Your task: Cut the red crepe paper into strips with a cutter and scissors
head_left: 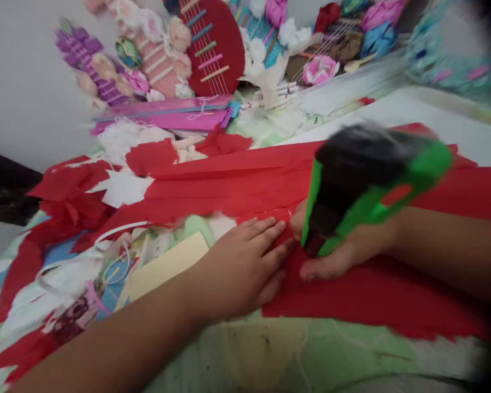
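Observation:
A long sheet of red crepe paper (245,185) lies across the table. My left hand (245,262) rests flat on its near edge, fingers stretched out and pressing the paper down. My right hand (343,251) is wrapped round a black and green glue gun (368,180), its tip pointing down at the paper just right of my left fingertips. The gun is blurred by motion.
Torn red paper scraps (69,191) and white scraps lie at the left. A cream card (167,265) sits beside my left wrist. At the back stand paper flowers, a red guitar-shaped craft (215,43) and pink sheets (175,117). The table cover is pale green (294,360).

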Action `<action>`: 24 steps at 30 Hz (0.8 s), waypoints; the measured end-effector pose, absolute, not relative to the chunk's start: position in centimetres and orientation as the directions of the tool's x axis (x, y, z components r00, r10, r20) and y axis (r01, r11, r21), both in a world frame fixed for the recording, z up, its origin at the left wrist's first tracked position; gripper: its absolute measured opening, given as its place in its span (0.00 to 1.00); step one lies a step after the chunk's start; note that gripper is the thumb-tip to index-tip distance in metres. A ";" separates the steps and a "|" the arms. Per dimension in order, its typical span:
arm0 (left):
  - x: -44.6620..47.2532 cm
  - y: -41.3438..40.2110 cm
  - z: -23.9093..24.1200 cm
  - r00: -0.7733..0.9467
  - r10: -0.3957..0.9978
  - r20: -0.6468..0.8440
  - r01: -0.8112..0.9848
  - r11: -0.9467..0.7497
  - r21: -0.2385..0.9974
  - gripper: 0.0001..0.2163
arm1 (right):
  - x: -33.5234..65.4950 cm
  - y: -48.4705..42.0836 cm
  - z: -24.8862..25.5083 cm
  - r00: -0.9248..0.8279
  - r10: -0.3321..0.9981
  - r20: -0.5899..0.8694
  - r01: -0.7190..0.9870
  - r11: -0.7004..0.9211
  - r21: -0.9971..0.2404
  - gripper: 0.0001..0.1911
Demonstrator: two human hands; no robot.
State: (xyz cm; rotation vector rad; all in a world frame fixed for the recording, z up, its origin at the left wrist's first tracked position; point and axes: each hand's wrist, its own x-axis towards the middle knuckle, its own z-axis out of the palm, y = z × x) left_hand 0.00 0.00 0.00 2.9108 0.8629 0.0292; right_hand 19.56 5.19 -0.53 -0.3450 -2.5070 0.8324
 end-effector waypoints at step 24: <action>-0.4 -0.4 -0.2 0.848 0.522 0.092 0.522 -0.852 0.023 0.17 | 19.6 5.4 -0.6 -0.801 0.573 0.170 0.222 0.549 -0.806 0.17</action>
